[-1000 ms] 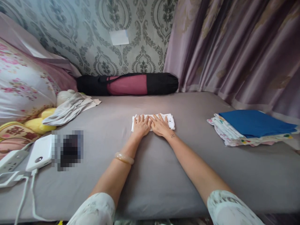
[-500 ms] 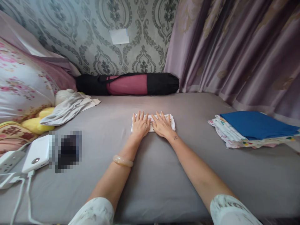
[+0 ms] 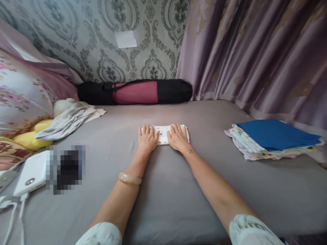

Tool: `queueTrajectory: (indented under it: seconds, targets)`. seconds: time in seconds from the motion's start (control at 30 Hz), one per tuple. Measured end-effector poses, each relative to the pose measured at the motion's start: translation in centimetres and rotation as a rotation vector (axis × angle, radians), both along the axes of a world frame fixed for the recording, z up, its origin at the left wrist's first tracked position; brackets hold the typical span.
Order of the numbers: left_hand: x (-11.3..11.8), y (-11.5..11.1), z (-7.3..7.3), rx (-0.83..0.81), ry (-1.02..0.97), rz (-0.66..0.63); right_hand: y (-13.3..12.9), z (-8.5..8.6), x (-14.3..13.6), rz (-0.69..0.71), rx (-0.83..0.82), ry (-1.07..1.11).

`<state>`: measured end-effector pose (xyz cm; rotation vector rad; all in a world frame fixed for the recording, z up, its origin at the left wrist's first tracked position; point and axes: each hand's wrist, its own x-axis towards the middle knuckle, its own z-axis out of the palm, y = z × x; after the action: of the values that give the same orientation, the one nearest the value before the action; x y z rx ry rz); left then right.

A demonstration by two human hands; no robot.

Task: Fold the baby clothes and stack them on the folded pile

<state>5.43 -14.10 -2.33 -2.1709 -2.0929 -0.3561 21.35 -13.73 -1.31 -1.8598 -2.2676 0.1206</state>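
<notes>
A small white cloth (image 3: 163, 133) with dark and brown specks lies folded into a flat strip on the grey sheet. My left hand (image 3: 148, 139) rests palm down over its left end, fingers stretched out. On the right part of the cloth my right hand (image 3: 178, 136) lies flat too, fingers a little apart. Between the two hands the cloth's middle shows; what lies under the palms is hidden.
A stack of folded cloths (image 3: 278, 136), blue on top, sits at the right. At the back lies a long black and maroon bag (image 3: 135, 92). On the left are a white power bank (image 3: 32, 173) with cables, a blurred-out object (image 3: 68, 168), a grey cloth (image 3: 68, 120) and a floral pillow (image 3: 22, 92).
My left hand has slid left along the cloth, so the gap between the hands is wider and more of its middle shows. The view has shifted slightly.
</notes>
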Motion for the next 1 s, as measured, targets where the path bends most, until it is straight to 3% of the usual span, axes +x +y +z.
queueTrajectory:
  seconds: [0.2, 0.43, 0.77, 0.9, 1.0]
  targets:
    - [-0.5, 0.3, -0.3, -0.118, -0.03, 0.037, 0.4, -0.3, 0.2, -0.028, -0.084, -0.005]
    - [-1.7, 0.1, 0.2, -0.065, -0.045, 0.073, 0.9, 0.0, 2.2, -0.139, -0.007, -0.051]
    - [-2.9, 0.3, 0.0, -0.232, -0.233, 0.12, 1.8, -0.9, 3.3, -0.168, -0.133, -0.04]
    - [-2.9, 0.4, 0.4, -0.199, -0.279, 0.116, 1.6, -0.1, 3.0, -0.176, -0.142, -0.063]
    - [-2.7, 0.3, 0.7, -0.089, -0.271, 0.087, 1.3, 0.5, 2.8, -0.091, -0.042, -0.084]
